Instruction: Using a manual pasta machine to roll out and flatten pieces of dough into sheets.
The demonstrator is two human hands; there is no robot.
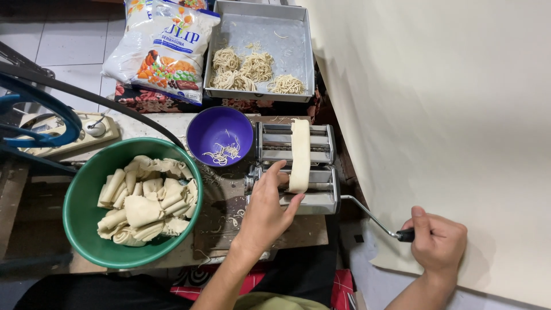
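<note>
A metal pasta machine (321, 172) stands on a worn wooden table. A pale strip of dough (299, 150) lies over its rollers, front to back. My left hand (267, 209) rests on the near side of the machine, thumb and fingers touching the lower end of the dough strip. My right hand (437, 241) is closed on the black handle of the crank (373, 218) that sticks out of the machine's right side.
A green bowl (77, 198) with several folded dough sheets (146, 198) sits left. A purple bowl (201, 132) holds noodle scraps. Behind it is a metal tray (293, 34) with noodle nests (252, 72), a flour bag (163, 46), and a cream wall (447, 103) right.
</note>
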